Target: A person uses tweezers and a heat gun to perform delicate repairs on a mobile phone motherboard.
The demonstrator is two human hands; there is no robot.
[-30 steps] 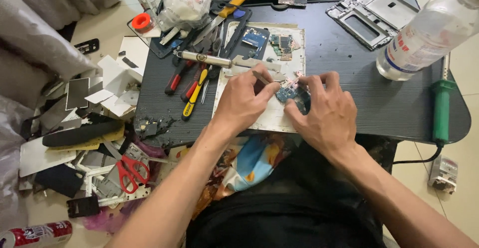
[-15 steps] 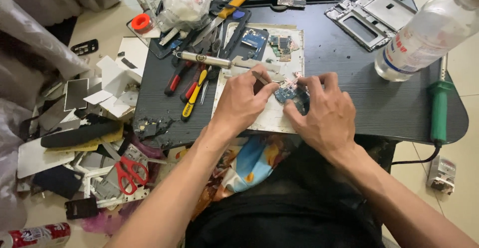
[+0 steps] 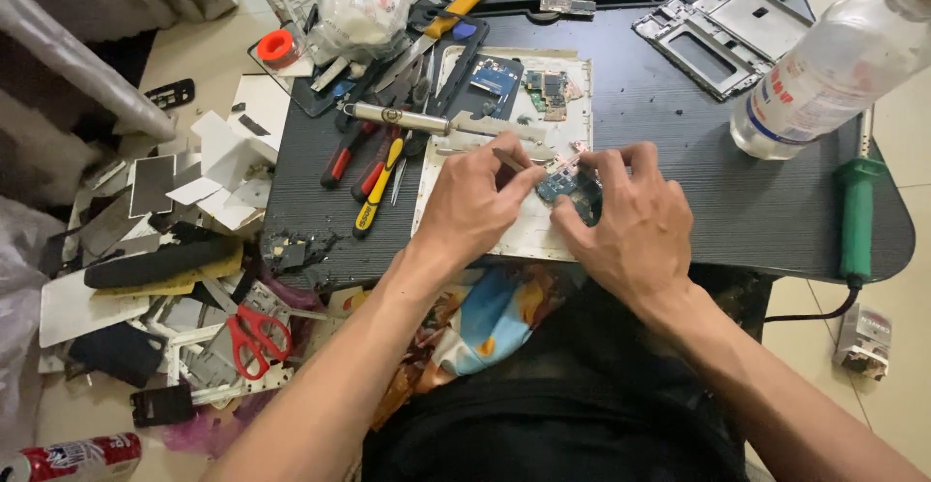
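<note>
A small blue circuit board (image 3: pixel 565 187) lies on a white work mat (image 3: pixel 543 84) on the dark lap table (image 3: pixel 659 133). My left hand (image 3: pixel 473 206) pinches a thin metal tool (image 3: pixel 510 160), tweezers by the look of it, whose tip points at the board. My right hand (image 3: pixel 630 225) rests on the mat and holds the board from the right with its fingertips. Two more small boards (image 3: pixel 524 82) lie further back on the mat.
Screwdrivers with red and yellow handles (image 3: pixel 373 167) lie left of the mat. A clear plastic bottle (image 3: pixel 824 70) leans at the right, a green soldering iron (image 3: pixel 856 215) below it. A phone frame (image 3: pixel 713 26) lies at the back. Red scissors (image 3: pixel 254 332) and scrap parts cover the floor at left.
Both hands stay on the small board with only slight finger shifts; the view has drifted a little.
</note>
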